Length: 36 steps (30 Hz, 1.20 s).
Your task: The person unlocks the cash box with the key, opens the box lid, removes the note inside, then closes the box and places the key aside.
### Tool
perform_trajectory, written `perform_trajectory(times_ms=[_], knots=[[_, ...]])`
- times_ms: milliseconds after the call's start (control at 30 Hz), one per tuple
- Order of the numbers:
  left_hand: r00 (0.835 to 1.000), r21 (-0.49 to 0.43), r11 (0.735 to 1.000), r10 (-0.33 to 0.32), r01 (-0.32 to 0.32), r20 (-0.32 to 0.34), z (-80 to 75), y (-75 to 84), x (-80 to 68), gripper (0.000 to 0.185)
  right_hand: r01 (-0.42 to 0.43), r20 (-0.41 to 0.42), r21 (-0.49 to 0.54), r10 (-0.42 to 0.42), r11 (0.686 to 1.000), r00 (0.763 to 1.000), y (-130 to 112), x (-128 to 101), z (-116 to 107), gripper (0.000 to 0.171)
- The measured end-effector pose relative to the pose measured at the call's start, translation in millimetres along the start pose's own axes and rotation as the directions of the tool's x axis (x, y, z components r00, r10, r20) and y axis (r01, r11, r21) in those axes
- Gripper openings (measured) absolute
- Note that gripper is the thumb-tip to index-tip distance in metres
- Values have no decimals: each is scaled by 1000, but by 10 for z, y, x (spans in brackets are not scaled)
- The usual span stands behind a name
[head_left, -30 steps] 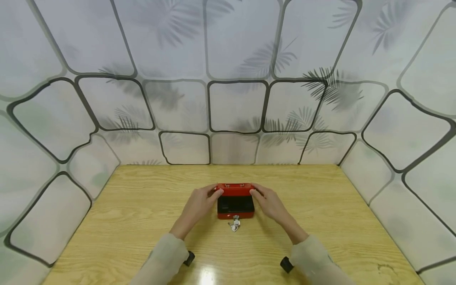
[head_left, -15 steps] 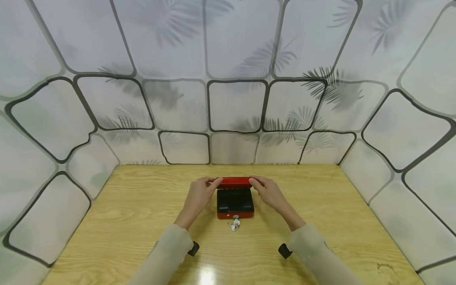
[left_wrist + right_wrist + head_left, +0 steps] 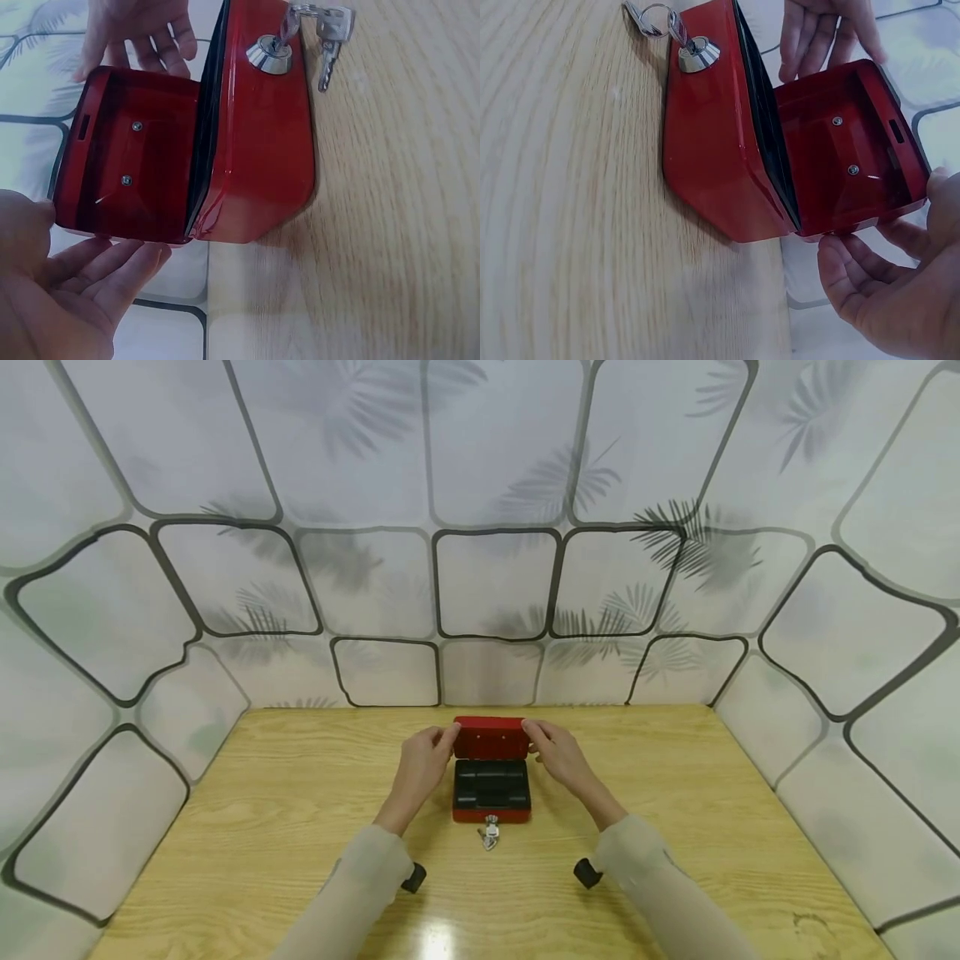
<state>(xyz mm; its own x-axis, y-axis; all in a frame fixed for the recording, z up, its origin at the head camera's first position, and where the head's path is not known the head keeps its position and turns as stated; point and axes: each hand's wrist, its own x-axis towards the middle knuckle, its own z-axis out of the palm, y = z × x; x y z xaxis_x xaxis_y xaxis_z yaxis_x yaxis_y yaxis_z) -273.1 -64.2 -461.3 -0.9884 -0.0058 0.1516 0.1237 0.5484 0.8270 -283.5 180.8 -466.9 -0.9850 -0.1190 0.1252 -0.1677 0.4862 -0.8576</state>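
A small red cash box (image 3: pixel 491 814) sits mid-table with its lid (image 3: pixel 489 737) raised upright, showing a black tray (image 3: pixel 491 781) inside. My left hand (image 3: pixel 435 750) holds the lid's left edge and my right hand (image 3: pixel 543 745) holds its right edge, thumbs and fingers pinching it. A key with a ring of keys (image 3: pixel 489 835) sticks in the front lock. The left wrist view shows the lid's red inside (image 3: pixel 127 157), my left hand (image 3: pixel 75 292) under its edge and the lock (image 3: pixel 270 54). In the right wrist view my right hand (image 3: pixel 885 292) holds the lid (image 3: pixel 840 142).
The wooden table (image 3: pixel 675 793) is walled on three sides by pale panels with a leaf print (image 3: pixel 487 585). Black wrist mounts (image 3: pixel 412 877) sit by my sleeves near the front edge.
Both hands have swung the lid up and back, from partly raised to upright, uncovering the black tray. The box and keys have stayed put.
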Motion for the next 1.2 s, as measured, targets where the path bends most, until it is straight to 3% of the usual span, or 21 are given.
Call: perform_trajectory(times_ms=[500, 833, 1200], knots=[[995, -42, 994, 99, -98, 28, 30, -126, 34, 31, -88, -16, 90, 89, 992, 996, 29, 97, 42, 57], [988, -87, 989, 129, -122, 90, 51, -226, 11, 40, -141, -22, 96, 143, 985, 989, 9, 96, 60, 66], [988, -76, 993, 103, -94, 118, 73, -235, -8, 45, -149, -22, 100, 152, 984, 988, 12, 93, 78, 72]])
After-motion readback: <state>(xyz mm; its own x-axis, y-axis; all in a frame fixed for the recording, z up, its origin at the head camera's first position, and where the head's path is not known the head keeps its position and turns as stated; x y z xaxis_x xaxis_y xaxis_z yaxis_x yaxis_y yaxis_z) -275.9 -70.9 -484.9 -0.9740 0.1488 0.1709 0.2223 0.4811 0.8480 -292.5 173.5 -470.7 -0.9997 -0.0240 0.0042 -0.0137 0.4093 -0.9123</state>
